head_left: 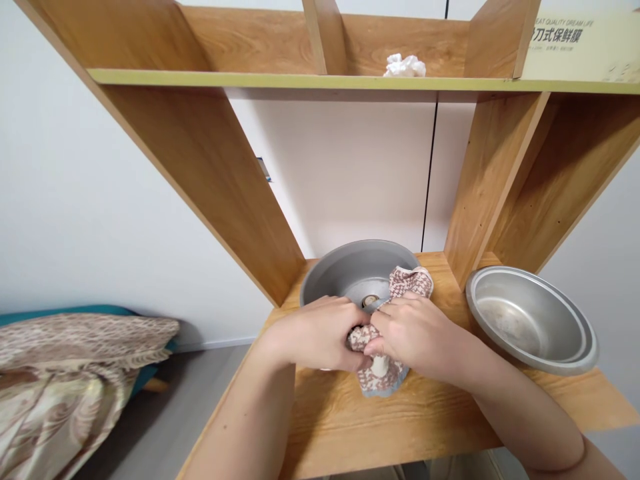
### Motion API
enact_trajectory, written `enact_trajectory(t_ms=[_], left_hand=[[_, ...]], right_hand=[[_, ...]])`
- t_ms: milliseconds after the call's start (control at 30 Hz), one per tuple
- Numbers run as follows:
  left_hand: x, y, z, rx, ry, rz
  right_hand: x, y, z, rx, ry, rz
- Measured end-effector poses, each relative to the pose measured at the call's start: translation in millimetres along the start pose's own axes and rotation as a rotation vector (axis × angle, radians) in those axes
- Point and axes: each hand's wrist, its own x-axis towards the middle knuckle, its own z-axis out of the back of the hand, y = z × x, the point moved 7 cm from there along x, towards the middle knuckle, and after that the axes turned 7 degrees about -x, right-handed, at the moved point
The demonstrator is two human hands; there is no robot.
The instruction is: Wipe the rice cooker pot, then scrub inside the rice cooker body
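Both my hands meet at the near rim of a grey metal basin (345, 270) that stands on a wooden shelf (400, 420). My left hand (315, 333) is closed on a brown-and-white patterned cloth (407, 283). My right hand (413, 333) is closed on the same cloth, its fingers pinching the bunched fabric. One end of the cloth drapes over the basin's rim; the other hangs down onto the shelf below my hands. A small round fitting (370, 301) shows at the basin's bottom.
A second, shinier metal basin (533, 323) sits to the right, partly over the shelf's edge. Wooden uprights (480, 193) flank the basins. A crumpled white tissue (405, 65) lies on the upper shelf. A patterned blanket (70, 373) lies at lower left.
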Motion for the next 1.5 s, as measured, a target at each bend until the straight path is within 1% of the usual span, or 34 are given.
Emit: enact_trajectory(t_ms=[167,300,567,700,833,933,1133,1233,1400,1500], left_hand=[[0,0,-0.3,0.005,-0.024,-0.029],[-1,1,-0.9,-0.003,-0.025,-0.043],[-1,-2,1.6,-0.031,0.000,-0.049],[-2,-3,2.5,-0.047,0.003,-0.046],[-1,-3,2.4,-0.044,-0.004,-0.050],[-1,-3,1.6,-0.026,-0.010,-0.054],[0,2,-2.3,0.019,-0.020,-0.056],[-1,1,-1.6,0.011,-0.026,-0.061],[-1,-2,1.3,-0.010,-0.016,-0.064],[-1,-3,1.6,-0.016,-0.014,-0.064]], right_hand=[[6,11,-10,-0.067,-0.048,-0.082],[9,16,-14,-0.075,-0.070,-0.093],[0,0,1,0.024,-0.007,-0.036],[-3,-3,5,0.037,0.019,-0.025],[-2,0,4,0.020,0.028,-0.018],[1,4,-1,-0.008,0.017,-0.045],[7,14,-9,-0.068,-0.067,-0.125],[7,14,-7,-0.058,-0.078,-0.119],[3,4,-2,0.003,-0.021,-0.079],[0,2,1,0.000,-0.029,-0.057]])
